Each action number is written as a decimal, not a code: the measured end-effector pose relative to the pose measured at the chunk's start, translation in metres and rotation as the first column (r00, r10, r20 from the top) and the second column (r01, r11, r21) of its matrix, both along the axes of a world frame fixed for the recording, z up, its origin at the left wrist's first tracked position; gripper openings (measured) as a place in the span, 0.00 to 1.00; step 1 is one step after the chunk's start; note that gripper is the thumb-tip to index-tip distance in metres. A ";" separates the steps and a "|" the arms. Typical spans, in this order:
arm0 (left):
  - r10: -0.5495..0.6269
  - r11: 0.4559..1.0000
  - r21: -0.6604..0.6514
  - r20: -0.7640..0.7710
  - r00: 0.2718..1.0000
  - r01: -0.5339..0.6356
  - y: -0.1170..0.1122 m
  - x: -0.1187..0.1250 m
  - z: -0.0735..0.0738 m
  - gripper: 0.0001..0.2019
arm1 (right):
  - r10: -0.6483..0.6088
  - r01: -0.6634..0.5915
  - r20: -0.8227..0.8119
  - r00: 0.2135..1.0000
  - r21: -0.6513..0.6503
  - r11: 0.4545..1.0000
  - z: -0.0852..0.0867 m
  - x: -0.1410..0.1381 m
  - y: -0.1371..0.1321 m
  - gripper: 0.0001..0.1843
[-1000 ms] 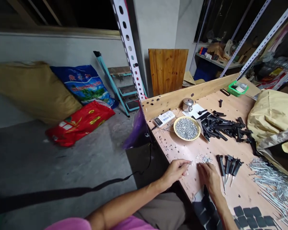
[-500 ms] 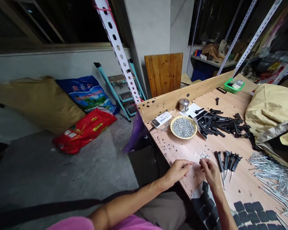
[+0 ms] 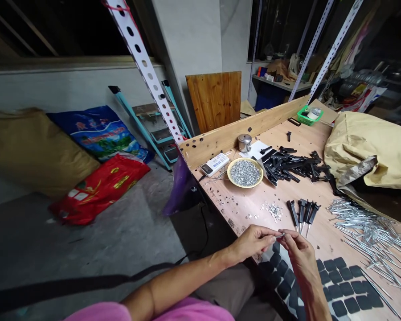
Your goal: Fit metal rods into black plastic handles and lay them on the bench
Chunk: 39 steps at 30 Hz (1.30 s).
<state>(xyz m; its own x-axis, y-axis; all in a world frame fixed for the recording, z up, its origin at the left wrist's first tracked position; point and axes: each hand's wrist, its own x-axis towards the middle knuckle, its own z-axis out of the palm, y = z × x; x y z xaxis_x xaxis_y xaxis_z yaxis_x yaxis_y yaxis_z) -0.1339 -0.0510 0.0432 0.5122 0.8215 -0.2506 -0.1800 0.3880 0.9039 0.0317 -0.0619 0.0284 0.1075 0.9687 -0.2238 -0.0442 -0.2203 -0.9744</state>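
Note:
My left hand (image 3: 254, 241) is closed in a pinch on a thin metal rod (image 3: 280, 236), of which only a short piece shows. My right hand (image 3: 300, 249) meets it there, thumb and fingers pressed together at the rod's end. Whatever small part lies between the right fingertips is hidden. Just beyond the hands is a scatter of small metal nuts (image 3: 274, 211). Several black plastic pieces (image 3: 301, 211) with metal rods sticking out of them lie side by side past my right hand. Black rounded-square pads (image 3: 339, 276) are spread in rows near and under my forearms.
A yellow bowl (image 3: 231, 180) full of small nuts stands farther back, beside a white box (image 3: 215, 165) and a metal cup (image 3: 244, 143). Black plastic parts (image 3: 297, 165) are heaped behind. Metal rods (image 3: 364, 227) and a large tan sack (image 3: 364, 147) occupy the right side.
My hands have come together, the right fingertips now touching the rod's end where there was a gap. The whole view has shifted, so the table appears farther left.

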 end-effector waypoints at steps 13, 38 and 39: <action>-0.131 0.984 0.100 -0.136 0.982 0.145 -0.006 0.017 0.016 0.23 | 0.006 -0.062 0.343 0.939 0.152 0.986 0.034 0.026 -0.028 0.19; -0.382 0.903 0.184 -0.073 0.921 0.389 -0.019 0.029 0.016 0.18 | -0.009 -0.114 0.458 0.889 0.241 0.964 0.056 0.048 -0.073 0.15; -0.362 0.891 0.247 -0.121 0.924 0.381 -0.018 0.029 0.016 0.16 | -0.004 -0.127 0.473 0.881 0.244 0.961 0.056 0.049 -0.075 0.15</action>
